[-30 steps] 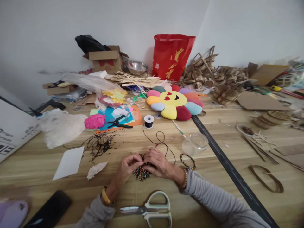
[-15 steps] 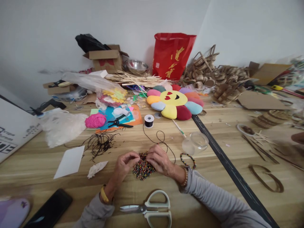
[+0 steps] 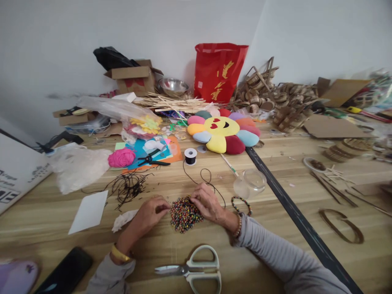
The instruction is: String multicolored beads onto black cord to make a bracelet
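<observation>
A heap of small multicoloured beads [image 3: 184, 214] lies on the wooden table [image 3: 275, 175] in front of me. My left hand [image 3: 150, 213] rests at the heap's left edge, fingers curled in a pinch on something too small to make out. My right hand [image 3: 208, 202] sits at the heap's upper right edge, fingertips pinched together where a thin black cord [image 3: 203, 180] ends. The cord runs back to a black thread spool [image 3: 190, 156]. A finished bead bracelet [image 3: 241, 205] lies just right of my right wrist.
Large scissors [image 3: 196, 270] lie near the front edge, a black phone [image 3: 63, 274] at the lower left. A clear plastic cup [image 3: 249, 183] lies on its side. A flower cushion [image 3: 223, 132], pink yarn [image 3: 121, 157], black pliers [image 3: 151, 160], cord scraps [image 3: 127, 185], white paper [image 3: 88, 211] and cardboard pieces [image 3: 332, 127] crowd the far side.
My hands have drawn apart, the left sliding left off the beads, so more of the heap now shows between them. The right hand stays at the cord's end.
</observation>
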`<state>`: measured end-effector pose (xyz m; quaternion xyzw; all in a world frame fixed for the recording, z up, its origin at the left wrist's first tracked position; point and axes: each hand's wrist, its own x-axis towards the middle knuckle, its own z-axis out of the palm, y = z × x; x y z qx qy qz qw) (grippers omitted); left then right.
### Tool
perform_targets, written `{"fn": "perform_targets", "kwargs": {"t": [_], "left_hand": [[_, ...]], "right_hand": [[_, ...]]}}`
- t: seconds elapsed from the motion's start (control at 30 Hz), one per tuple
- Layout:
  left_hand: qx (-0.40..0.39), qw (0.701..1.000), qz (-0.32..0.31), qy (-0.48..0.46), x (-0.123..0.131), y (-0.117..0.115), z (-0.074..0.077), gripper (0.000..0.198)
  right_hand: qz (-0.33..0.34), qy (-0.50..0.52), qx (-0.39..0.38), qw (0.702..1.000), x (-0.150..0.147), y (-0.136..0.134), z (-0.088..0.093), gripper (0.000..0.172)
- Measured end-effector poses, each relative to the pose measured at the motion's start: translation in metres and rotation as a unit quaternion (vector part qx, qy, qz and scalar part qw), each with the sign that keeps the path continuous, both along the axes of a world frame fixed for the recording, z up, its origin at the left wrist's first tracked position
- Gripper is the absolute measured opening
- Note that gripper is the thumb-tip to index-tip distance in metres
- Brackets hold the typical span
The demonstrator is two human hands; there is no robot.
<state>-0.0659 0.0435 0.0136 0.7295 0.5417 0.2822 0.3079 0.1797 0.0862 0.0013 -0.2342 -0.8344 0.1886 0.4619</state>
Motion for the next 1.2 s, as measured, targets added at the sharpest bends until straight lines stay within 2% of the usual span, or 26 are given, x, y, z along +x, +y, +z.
{"fn": "perform_targets", "kwargs": {"t": [0.23,0.33,0.43,0.53,0.7,0.93,1.2], "left_hand": [[0.006,0.997,-0.032,0.065,0.001,0.000,0.000,0.014],[0.009,0.997,-0.024,0.069,0.004,-0.001,0.001,0.013],[-0.002,0.999,0.019,0.026,0.007,-0.002,0.000,0.010],[-0.037,0.995,0.065,-0.063,0.013,-0.004,-0.001,0.007],[-0.098,0.966,0.105,-0.215,0.028,-0.003,0.003,0.012],[-0.146,0.944,0.118,-0.270,0.039,-0.001,0.005,0.013],[-0.157,0.938,0.107,-0.290,0.041,-0.002,0.001,0.012]], "right_hand": [[0.005,-0.001,-0.004,1.000,0.000,0.001,-0.003,0.009],[0.012,-0.007,0.000,1.000,0.000,0.001,-0.002,0.009],[0.015,-0.016,0.005,1.000,-0.001,0.000,-0.002,0.009],[0.013,-0.029,0.007,0.999,-0.001,0.001,-0.004,0.009],[0.030,-0.036,0.026,0.999,-0.001,0.001,-0.007,0.009],[0.057,-0.058,0.040,0.996,-0.001,0.000,-0.001,0.009],[0.074,-0.076,0.056,0.993,-0.003,-0.001,-0.001,0.011]]}}
